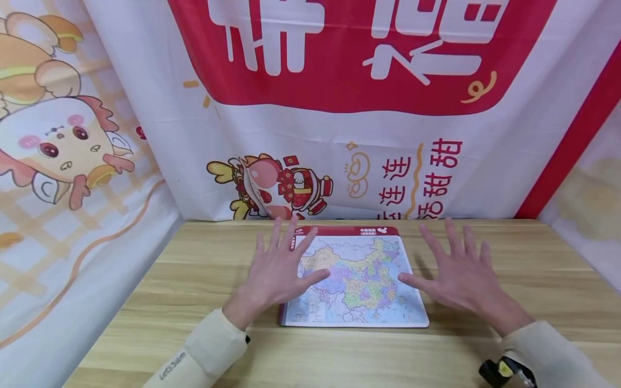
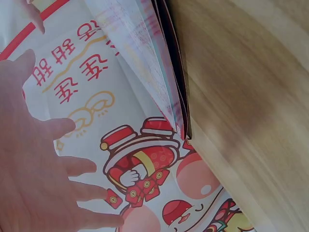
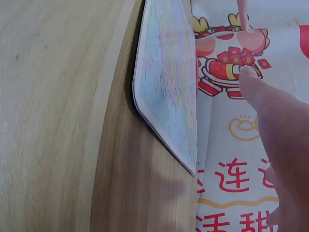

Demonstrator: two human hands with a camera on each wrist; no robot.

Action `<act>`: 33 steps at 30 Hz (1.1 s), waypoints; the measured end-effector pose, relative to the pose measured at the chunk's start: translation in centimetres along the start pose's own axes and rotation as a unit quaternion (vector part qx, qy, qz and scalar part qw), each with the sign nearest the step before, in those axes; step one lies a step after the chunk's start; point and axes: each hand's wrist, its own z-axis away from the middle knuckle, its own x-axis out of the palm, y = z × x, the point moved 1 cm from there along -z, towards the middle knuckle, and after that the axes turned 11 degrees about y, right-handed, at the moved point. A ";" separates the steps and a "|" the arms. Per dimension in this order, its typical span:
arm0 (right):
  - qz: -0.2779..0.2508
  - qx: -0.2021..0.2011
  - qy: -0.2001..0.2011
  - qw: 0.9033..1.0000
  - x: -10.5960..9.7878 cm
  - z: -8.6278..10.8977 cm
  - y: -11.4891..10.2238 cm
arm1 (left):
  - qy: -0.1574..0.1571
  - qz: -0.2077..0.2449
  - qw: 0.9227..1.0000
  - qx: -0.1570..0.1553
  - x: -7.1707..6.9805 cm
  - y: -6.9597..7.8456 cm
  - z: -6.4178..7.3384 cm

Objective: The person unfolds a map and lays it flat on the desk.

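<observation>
A flat map board [image 1: 359,285] with a red top strip and a coloured map of China lies on the wooden table. Over its left side my left hand [image 1: 278,272] is held with fingers spread, covering part of that edge. My right hand [image 1: 461,277] hovers by the board's right edge, fingers also spread, its thumb reaching over the map. Both wrist views show space between hand and board: the left hand [image 2: 43,159] and the right hand [image 3: 285,130] hold nothing. In the left wrist view the board [image 2: 149,63] shows a layered edge.
The wood-grain table [image 1: 194,302] extends around the board. Behind it hangs a white and red cloth [image 1: 310,129] with large characters and cartoon figures. Another printed cloth [image 1: 58,226] hangs along the left side. A dark strapped device [image 1: 504,372] sits at the right wrist.
</observation>
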 end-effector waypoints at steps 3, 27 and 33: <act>-0.003 -0.003 0.003 1.000 0.1 0.3 -0.4 | -0.003 0.000 1.000 0.010 0.1 0.0 -0.1; -0.059 -0.021 -0.052 0.997 3.8 6.0 -6.3 | -0.140 0.050 0.988 0.033 2.4 -1.3 -1.2; -0.057 -0.011 -0.067 0.996 4.0 6.0 -6.3 | -0.188 0.037 0.981 0.027 2.8 -1.5 -1.1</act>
